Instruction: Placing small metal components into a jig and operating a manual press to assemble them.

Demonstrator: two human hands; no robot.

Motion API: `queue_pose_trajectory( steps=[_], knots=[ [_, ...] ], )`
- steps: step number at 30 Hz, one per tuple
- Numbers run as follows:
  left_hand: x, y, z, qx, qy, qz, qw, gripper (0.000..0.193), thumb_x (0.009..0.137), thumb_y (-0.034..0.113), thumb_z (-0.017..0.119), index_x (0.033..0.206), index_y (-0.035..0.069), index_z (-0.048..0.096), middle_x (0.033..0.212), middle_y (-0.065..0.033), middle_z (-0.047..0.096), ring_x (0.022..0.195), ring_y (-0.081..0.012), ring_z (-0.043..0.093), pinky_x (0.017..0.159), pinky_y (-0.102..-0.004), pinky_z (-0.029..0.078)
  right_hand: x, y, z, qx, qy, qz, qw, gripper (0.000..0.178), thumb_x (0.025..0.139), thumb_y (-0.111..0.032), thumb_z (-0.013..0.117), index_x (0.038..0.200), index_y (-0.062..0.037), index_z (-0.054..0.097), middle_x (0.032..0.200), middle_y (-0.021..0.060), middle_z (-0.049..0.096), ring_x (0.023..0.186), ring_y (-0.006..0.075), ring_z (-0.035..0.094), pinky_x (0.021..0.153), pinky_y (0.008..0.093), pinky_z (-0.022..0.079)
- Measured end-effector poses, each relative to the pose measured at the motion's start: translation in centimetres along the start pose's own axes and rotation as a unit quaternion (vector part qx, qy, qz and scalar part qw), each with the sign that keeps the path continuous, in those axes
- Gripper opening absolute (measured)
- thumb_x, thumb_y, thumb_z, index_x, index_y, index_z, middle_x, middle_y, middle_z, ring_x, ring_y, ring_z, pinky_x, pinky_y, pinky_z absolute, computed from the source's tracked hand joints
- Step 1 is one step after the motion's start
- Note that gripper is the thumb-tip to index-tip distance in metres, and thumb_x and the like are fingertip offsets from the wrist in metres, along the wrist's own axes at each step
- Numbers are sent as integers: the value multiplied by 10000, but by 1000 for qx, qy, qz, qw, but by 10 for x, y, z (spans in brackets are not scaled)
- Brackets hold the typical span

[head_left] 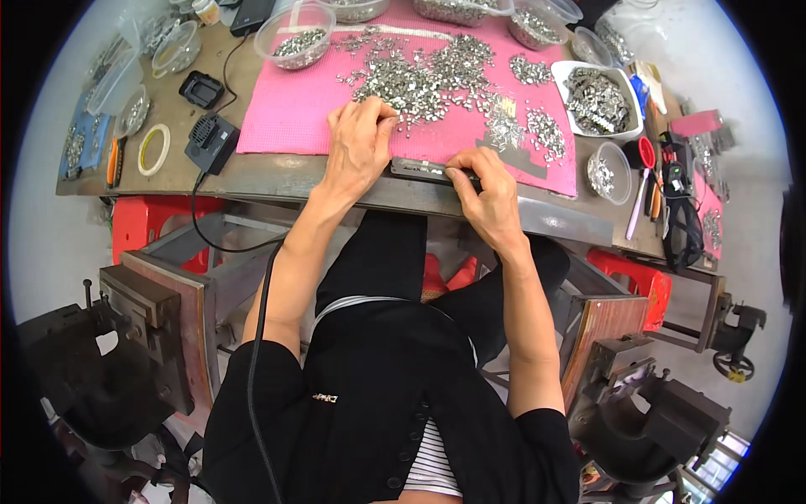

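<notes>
A dark, narrow metal bar (405, 166) lies along the front edge of the pink mat, with small shiny pieces in a row on its top. My right hand (490, 191) is closed around the bar's right end, thumb and forefinger meeting over it. Just left of the bar, my left hand (357, 144) rests at the near side of a heap of small silvery metal pieces (411, 91). Its thumb and forefinger are pinched together; what lies between them is too small to make out. The pink mat (285, 118) lies under the heap.
Clear plastic bowls (317, 60) of metal pieces line the far side. To the right stand a white tub (628, 126) of metal parts and a small round bowl (619, 189). A black charger (210, 143) and tape roll (153, 149) lie left. Vises (134, 336) flank me.
</notes>
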State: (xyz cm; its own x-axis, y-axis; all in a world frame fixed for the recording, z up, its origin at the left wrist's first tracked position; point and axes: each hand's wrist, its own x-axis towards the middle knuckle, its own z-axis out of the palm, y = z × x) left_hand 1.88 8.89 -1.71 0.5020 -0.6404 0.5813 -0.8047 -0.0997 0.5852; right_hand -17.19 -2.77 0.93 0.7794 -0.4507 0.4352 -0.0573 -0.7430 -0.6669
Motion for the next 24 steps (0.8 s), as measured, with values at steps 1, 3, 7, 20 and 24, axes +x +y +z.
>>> queue_pose_trajectory(
  steps=[1, 3, 7, 20, 24],
  knots=[
    [-1, 1, -1, 0, 0, 0, 1000, 64, 900, 97, 707, 938, 78, 660, 859, -36, 664, 837, -245, 607, 908, -406, 402, -1, 1, 2, -14, 9, -17, 1000, 124, 833, 6, 732, 918, -19, 645, 866, 107, 634, 831, 308, 599, 760, 405, 456],
    [-1, 5, -3, -10, -9, 0, 1000, 69, 893, 62, 715, 927, 58, 655, 868, -66, 671, 809, -251, 620, 819, -376, 464, -2, 2, 5, -31, 18, -29, 999, 133, 827, 7, 736, 921, -27, 648, 878, 100, 638, 836, 301, 600, 763, 403, 454],
    [-3, 5, -5, -45, -15, -24, 999, 103, 891, 44, 721, 985, 36, 681, 885, -86, 683, 830, -239, 640, 765, -357, 507, -6, -1, 7, -91, 37, -69, 993, 146, 814, 2, 746, 921, -50, 661, 903, 73, 650, 846, 279, 605, 775, 399, 451],
    [-4, 4, -4, -73, 8, -54, 996, 116, 862, 94, 738, 977, 81, 740, 873, -52, 706, 849, -260, 625, 811, -379, 464, 48, 19, 18, -105, -25, -91, 990, 183, 868, -31, 688, 1023, -97, 759, 808, 83, 632, 765, 283, 626, 767, 376, 452],
    [-1, 5, -14, -13, -8, -35, 999, 124, 868, 86, 750, 988, 58, 738, 935, -53, 726, 902, -239, 633, 849, -357, 484, 66, 27, 38, -192, -26, -109, 975, 171, 866, -95, 712, 1026, -128, 765, 817, 73, 594, 817, 269, 616, 759, 397, 445]
  ],
)
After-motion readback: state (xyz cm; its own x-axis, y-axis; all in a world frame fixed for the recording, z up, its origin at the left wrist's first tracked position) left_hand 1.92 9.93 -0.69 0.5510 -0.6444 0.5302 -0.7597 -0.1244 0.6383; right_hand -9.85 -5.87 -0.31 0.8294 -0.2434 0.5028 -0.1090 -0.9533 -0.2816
